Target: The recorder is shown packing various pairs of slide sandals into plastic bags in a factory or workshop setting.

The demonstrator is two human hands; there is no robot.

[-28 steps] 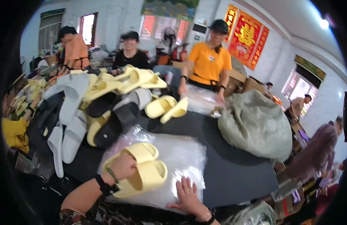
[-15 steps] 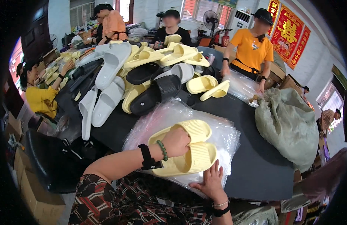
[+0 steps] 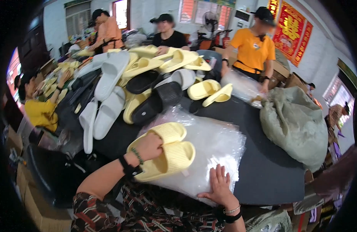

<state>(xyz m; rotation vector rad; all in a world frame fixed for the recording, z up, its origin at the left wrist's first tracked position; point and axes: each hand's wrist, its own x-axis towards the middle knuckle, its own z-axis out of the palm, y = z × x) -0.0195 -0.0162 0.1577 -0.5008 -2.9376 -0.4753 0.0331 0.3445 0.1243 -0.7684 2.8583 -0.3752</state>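
A pair of pale yellow slide sandals (image 3: 175, 156) lies side by side over the left part of a stack of clear plastic bags (image 3: 209, 143). My left hand (image 3: 146, 147) is closed on the pair, its fingers curled at the inner edges where the two sandals meet. On the near right part of the bag stack rests my right hand (image 3: 218, 185), palm down, fingers stretched and holding nothing. The fingertips of the left hand are partly hidden by the sandals.
A heap of yellow, grey (image 3: 109, 112) and black slides (image 3: 157, 102) covers the far left of the dark table (image 3: 263, 170). A greenish sack (image 3: 294, 125) stands at the right. Across the table, a person in orange (image 3: 251, 50) handles plastic bags (image 3: 242, 87); other people sit or stand around.
My left hand has carried the yellow slides to the left, baring more of the bag stack. My right hand stays flat on the bags, nearly in place.
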